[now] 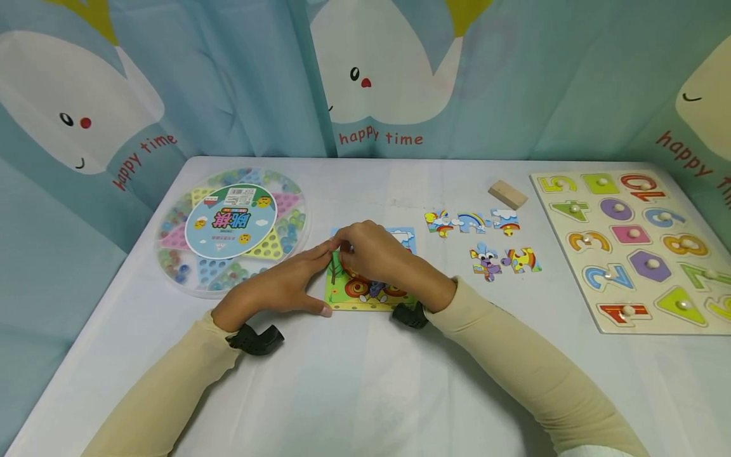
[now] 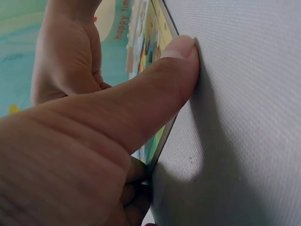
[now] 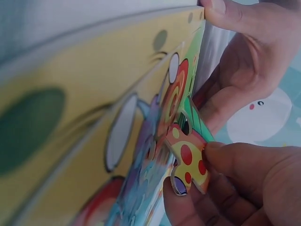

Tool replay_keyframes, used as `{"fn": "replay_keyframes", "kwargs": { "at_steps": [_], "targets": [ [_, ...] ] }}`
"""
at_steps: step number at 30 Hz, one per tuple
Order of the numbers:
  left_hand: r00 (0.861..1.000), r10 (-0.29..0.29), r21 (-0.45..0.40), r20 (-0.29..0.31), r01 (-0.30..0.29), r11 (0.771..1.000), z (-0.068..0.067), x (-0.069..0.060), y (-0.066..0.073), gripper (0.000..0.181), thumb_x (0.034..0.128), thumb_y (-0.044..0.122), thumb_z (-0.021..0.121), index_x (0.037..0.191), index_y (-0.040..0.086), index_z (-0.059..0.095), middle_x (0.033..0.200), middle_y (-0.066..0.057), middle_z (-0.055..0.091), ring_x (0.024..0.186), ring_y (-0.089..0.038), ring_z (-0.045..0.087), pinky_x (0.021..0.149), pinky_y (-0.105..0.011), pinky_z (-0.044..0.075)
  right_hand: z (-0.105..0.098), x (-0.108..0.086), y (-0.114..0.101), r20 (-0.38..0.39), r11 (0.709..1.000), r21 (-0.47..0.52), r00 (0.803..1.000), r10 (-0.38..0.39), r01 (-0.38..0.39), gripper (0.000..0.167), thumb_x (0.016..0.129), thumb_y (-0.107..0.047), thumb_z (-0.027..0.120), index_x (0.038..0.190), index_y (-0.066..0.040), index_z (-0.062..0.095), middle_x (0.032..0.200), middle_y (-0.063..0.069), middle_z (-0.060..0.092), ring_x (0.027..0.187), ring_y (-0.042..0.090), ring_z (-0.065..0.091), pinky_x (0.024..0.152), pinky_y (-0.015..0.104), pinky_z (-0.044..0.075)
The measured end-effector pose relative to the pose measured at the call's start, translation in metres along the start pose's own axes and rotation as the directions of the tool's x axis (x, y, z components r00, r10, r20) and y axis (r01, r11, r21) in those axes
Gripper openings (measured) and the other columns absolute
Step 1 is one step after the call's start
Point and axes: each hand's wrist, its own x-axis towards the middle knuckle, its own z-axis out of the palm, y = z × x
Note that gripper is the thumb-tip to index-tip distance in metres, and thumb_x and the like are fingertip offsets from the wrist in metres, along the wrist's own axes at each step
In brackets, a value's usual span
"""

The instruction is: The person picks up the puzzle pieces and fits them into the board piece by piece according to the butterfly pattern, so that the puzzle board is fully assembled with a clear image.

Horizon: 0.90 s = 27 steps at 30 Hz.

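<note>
A jigsaw board (image 1: 365,307) lies flat near the middle of the bench (image 1: 342,393), well apart from its left and right edges. The left grip (image 1: 285,282) is spread rather than clamped: its fingers reach the board's left side, while the thumb touches the edge by the near-left corner, apparently to steady it. The right grip (image 1: 379,254) is clamped on a yellow jigsaw piece with red spots (image 3: 190,162), pinched between thumb and fingers and tilted over the left part of the board.

The job looks partly done. Along the board's near side the picture reads as joined, with red-and-orange rounds above a dotted yellow border; the right hand hides much of the rest, so I cannot tell how many places are filled. Besides the pinched piece, five remain loose toward the bench's right edge: a sun piece (image 1: 438,223), a rainbow piece (image 1: 471,223) and a cloud piece (image 1: 506,221) in the farther row, then a purple animal piece (image 1: 487,261) and a yellow-spotted piece (image 1: 522,260) nearer. Seating the pinched piece probably comes first, leaving those five to fit.

A Chinese checkers set (image 1: 231,222) occupies the bench's far-left corner.
</note>
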Motion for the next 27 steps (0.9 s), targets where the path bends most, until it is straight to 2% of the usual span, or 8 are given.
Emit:
{"fn": "replay_keyframes", "kwargs": {
  "at_steps": [4, 9, 14, 22, 27],
  "targets": [
    [1.000, -0.001, 0.000, 0.000, 0.001, 1.000, 0.0001, 0.0000, 0.0010, 0.109, 0.0799, 0.041, 0.080, 0.155, 0.004, 0.010, 0.162, -0.003, -0.002, 0.147, -0.026, 0.006, 0.116, -0.046, 0.015, 0.0002, 0.0020, 0.0018, 0.020, 0.999, 0.004, 0.999, 0.044, -0.044, 0.016, 0.091, -0.004, 0.063, 0.104, -0.002, 0.072, 0.097, 0.006, 0.070, 0.078, 0.014, 0.061, 0.071, 0.026, 0.051],
    [1.000, 0.008, 0.000, -0.005, -0.008, 1.000, 0.0005, -0.0003, 0.0021, 0.109, 0.0799, 0.040, 0.080, 0.155, 0.003, 0.010, 0.162, -0.001, -0.003, 0.147, -0.028, 0.007, 0.116, -0.049, 0.014, -0.0005, 0.0039, 0.0026, 0.038, 0.999, -0.001, 0.998, 0.045, -0.045, 0.016, 0.090, -0.001, 0.062, 0.102, -0.002, 0.073, 0.095, 0.006, 0.069, 0.077, 0.015, 0.060, 0.069, 0.027, 0.050],
    [1.000, 0.005, -0.008, -0.008, -0.005, 1.000, 0.0008, -0.0007, 0.0013, 0.109, 0.0802, 0.042, 0.079, 0.155, 0.003, 0.011, 0.163, -0.002, -0.003, 0.146, -0.030, 0.008, 0.115, -0.051, 0.013, -0.0004, 0.0044, 0.0022, 0.052, 0.998, -0.014, 0.997, 0.060, -0.059, 0.018, 0.090, -0.001, 0.061, 0.104, -0.003, 0.073, 0.100, 0.007, 0.070, 0.079, 0.015, 0.061, 0.071, 0.027, 0.050],
    [1.000, -0.024, 0.001, 0.012, 0.024, 1.000, 0.0003, -0.0014, 0.0040, 0.106, 0.0819, 0.041, 0.078, 0.155, 0.002, 0.012, 0.163, -0.002, -0.004, 0.146, -0.033, 0.008, 0.116, -0.050, 0.012, -0.0009, 0.0045, 0.0019, 0.087, 0.995, -0.052, 0.992, 0.090, -0.086, 0.019, 0.092, -0.003, 0.063, 0.108, -0.003, 0.073, 0.105, 0.007, 0.069, 0.092, 0.017, 0.061, 0.081, 0.031, 0.052],
    [1.000, -0.013, 0.012, 0.022, 0.012, 1.000, 0.0007, -0.0021, 0.0035, 0.102, 0.0842, 0.040, 0.076, 0.154, 0.001, 0.012, 0.163, -0.002, -0.006, 0.146, -0.033, 0.009, 0.116, -0.050, 0.012, -0.0004, 0.0063, 0.0027, 0.114, 0.995, -0.051, 0.989, 0.095, -0.089, 0.020, 0.092, -0.002, 0.063, 0.110, -0.001, 0.072, 0.106, 0.009, 0.069, 0.094, 0.018, 0.061, 0.082, 0.031, 0.051]
  ]
}}
